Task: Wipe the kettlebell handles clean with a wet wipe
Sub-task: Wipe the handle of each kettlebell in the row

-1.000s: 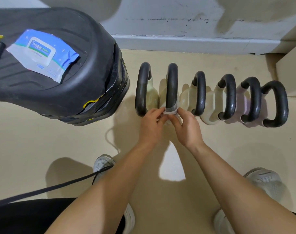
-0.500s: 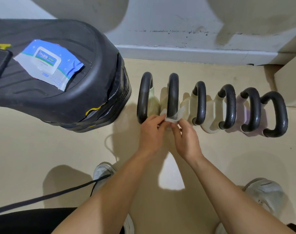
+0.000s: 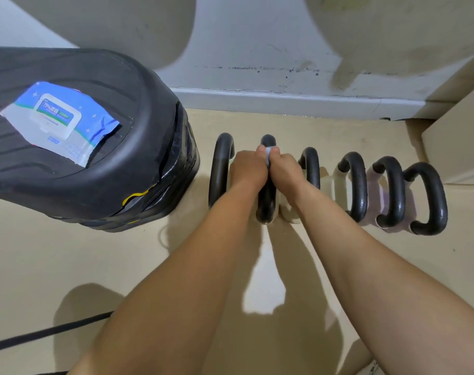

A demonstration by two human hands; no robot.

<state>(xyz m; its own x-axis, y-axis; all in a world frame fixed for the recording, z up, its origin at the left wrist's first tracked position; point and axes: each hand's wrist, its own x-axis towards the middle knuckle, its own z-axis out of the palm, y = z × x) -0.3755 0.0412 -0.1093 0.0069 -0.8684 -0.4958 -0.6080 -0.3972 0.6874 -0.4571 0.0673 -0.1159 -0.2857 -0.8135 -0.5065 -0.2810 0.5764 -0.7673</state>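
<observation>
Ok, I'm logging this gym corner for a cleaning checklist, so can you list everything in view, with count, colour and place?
kettlebells: six, black handles on pale bodies, in a row on the floor by the wall
wipe: one, white, wrapped on the second handle from the left
wipe pack: one, blue and white, on the step stack
step stack: one, black with yellow marks, left
strap: one, black, lower left floor
box: one, beige, right edge
hands: two, left and right, both gripping the wipe around that handle
</observation>
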